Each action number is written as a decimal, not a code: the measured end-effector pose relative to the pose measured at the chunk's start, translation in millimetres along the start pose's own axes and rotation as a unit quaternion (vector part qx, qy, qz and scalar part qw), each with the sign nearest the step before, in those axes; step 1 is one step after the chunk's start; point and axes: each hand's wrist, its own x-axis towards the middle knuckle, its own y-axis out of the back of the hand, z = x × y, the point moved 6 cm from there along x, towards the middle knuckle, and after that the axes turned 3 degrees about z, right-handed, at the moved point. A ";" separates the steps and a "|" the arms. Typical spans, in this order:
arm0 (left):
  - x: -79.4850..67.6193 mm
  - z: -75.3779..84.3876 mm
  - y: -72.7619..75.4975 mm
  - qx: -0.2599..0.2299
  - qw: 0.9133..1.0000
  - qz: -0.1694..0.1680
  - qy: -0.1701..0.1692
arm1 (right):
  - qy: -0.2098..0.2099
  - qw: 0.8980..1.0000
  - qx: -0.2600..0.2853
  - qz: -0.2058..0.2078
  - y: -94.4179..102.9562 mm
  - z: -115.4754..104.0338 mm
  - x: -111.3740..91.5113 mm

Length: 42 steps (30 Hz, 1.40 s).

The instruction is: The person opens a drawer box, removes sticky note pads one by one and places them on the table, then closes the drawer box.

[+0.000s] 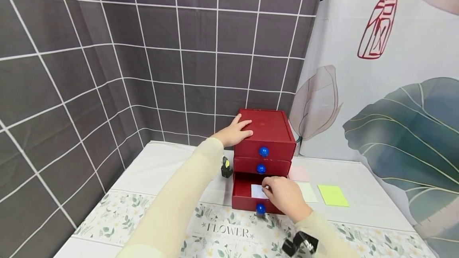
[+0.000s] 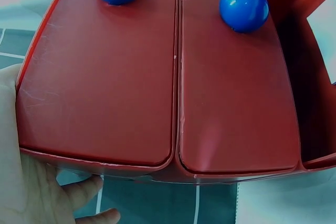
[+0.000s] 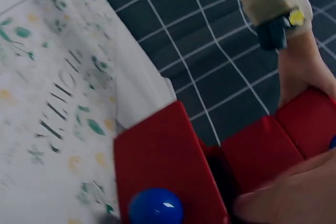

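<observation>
A dark red drawer box (image 1: 267, 124) with blue round knobs stands on the table, its bottom drawer (image 1: 242, 188) pulled out. My left hand (image 1: 234, 131) rests on the left side of the box top, fingers spread; in the left wrist view its fingers (image 2: 86, 192) show beside the box. Over the open drawer is my right hand (image 1: 285, 194), fingers bent, with the tips at the right edge of a pale bluish sticky note (image 1: 257, 191). Whether they pinch the note is hidden. In the right wrist view that hand (image 3: 294, 195) is blurred.
Right of the box lie a yellow-green sticky note (image 1: 333, 196), a pale green one (image 1: 306, 192) and a pink one (image 1: 299, 173). A small black object (image 1: 226, 168) stands left of the box. Behind hangs a grey gridded cloth (image 1: 193, 67). A floral strip (image 1: 222, 226) crosses the table front.
</observation>
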 end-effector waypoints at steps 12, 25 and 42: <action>-1.2 1.8 -0.2 -0.005 1.000 0.004 -0.002 | 0.068 0.957 0.148 -0.240 -47.4 23.1 24.7; 2.0 -2.0 -2.4 -0.005 1.000 0.003 0.000 | 0.190 0.967 0.020 -0.168 -52.3 21.0 25.4; 0.9 -1.9 -0.8 -0.005 1.000 0.005 0.001 | 0.204 0.968 0.091 -0.111 -35.1 35.5 34.5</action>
